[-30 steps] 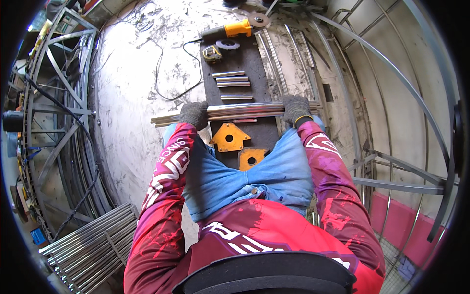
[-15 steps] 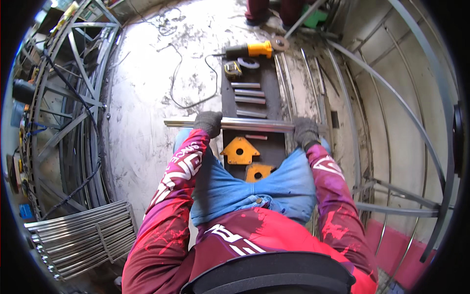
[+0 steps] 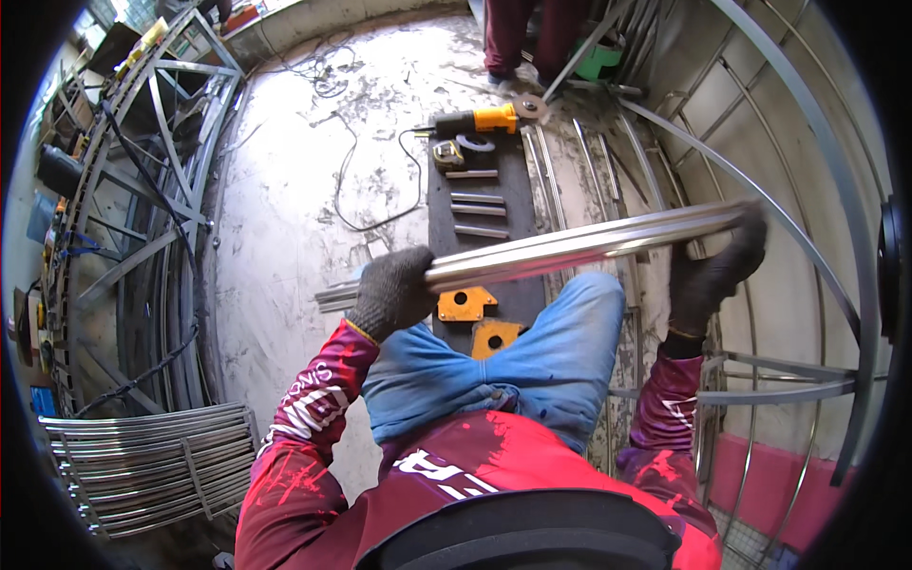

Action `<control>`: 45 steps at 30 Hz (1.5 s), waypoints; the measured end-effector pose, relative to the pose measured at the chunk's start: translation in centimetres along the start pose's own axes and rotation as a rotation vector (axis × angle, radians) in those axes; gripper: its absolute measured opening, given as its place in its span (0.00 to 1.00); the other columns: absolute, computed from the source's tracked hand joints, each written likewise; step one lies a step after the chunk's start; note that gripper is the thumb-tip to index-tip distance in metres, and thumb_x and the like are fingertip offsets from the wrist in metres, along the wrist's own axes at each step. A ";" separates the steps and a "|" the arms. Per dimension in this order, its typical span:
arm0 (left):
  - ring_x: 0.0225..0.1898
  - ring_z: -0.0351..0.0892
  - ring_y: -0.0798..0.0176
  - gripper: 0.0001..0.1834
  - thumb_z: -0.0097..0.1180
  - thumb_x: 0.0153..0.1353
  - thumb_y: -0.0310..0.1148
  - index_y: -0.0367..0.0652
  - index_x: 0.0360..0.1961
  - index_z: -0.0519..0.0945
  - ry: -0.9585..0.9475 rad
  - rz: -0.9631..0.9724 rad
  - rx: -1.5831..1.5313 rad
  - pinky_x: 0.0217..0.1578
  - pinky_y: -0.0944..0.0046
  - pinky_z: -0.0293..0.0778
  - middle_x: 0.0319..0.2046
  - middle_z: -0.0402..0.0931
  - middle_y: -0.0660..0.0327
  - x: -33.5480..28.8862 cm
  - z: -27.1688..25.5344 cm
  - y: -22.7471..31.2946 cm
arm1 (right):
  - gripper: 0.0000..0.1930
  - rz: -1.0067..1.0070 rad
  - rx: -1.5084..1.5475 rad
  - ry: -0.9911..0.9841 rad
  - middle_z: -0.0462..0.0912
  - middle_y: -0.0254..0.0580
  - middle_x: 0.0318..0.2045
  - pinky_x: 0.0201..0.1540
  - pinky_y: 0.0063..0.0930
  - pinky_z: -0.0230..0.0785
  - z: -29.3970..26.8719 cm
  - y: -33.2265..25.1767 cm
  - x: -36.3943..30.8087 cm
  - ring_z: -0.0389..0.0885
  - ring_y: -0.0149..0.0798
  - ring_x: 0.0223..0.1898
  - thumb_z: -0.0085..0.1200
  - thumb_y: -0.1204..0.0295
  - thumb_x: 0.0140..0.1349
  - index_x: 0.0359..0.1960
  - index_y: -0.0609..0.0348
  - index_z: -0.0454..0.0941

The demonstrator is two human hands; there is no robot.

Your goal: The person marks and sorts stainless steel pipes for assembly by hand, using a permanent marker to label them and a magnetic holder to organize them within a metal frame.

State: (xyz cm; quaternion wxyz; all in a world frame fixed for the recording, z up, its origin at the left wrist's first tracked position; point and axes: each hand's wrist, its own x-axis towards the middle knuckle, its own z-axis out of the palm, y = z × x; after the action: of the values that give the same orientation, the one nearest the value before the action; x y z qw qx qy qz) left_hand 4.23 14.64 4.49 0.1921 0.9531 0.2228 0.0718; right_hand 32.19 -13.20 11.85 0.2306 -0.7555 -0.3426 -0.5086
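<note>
Both my gloved hands hold a bundle of long shiny metal tubes [image 3: 570, 245], lifted above my knees and tilted with its right end higher. My left hand [image 3: 392, 293] is wrapped round the bundle near its left end, which sticks out past the glove. At the other end my right hand [image 3: 724, 271] has its fingers round the tubes. Underneath, a yellow arrow-shaped welding magnet [image 3: 480, 305] and a second yellow magnet [image 3: 510, 332] lie on a dark board [image 3: 442, 228] between my legs. Several short cut tubes [image 3: 478, 199] lie across that board.
Farther up are a yellow-black angle grinder [image 3: 494, 118], a tape measure [image 3: 446, 155] and a pale ring [image 3: 474, 142]. A person's dark trousers [image 3: 508, 38] show beside a green bucket [image 3: 597, 63]. Metal frames [image 3: 160, 123] stand left; a curved steel frame [image 3: 860, 313] stands right.
The bundle has been raised off my knees, its right end swinging up and to the right. My right hand has moved outward with it; the left has lowered slightly.
</note>
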 end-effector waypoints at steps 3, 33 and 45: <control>0.32 0.81 0.40 0.14 0.65 0.46 0.31 0.44 0.34 0.77 0.140 0.148 -0.255 0.32 0.47 0.76 0.27 0.78 0.48 2.5 -0.7 3.6 | 0.46 0.629 0.750 0.082 0.63 0.53 0.69 0.73 0.48 0.51 -1.9 -0.2 2.3 0.58 0.53 0.72 0.68 0.56 0.58 0.71 0.65 0.55; 0.36 0.80 0.39 0.16 0.64 0.48 0.35 0.43 0.38 0.77 0.344 0.221 -0.896 0.36 0.47 0.76 0.32 0.79 0.48 5.8 11.2 14.2 | 0.23 0.498 1.537 -0.380 0.78 0.42 0.34 0.51 0.48 0.72 -4.7 -9.6 10.5 0.80 0.41 0.37 0.64 0.78 0.54 0.53 0.63 0.72; 0.43 0.81 0.47 0.35 0.69 0.46 0.32 0.39 0.57 0.69 0.462 0.430 -0.905 0.47 0.53 0.77 0.40 0.79 0.50 5.9 5.5 15.3 | 0.24 0.610 1.616 -0.332 0.78 0.38 0.33 0.43 0.38 0.80 -4.6 -11.7 10.0 0.80 0.34 0.34 0.59 0.86 0.52 0.52 0.61 0.70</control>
State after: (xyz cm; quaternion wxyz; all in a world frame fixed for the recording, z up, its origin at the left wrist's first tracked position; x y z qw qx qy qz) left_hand 16.77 2.82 5.89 0.5097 0.7589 0.0063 0.4053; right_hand 23.04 -5.88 22.84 0.7678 -0.4839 -0.4102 0.0899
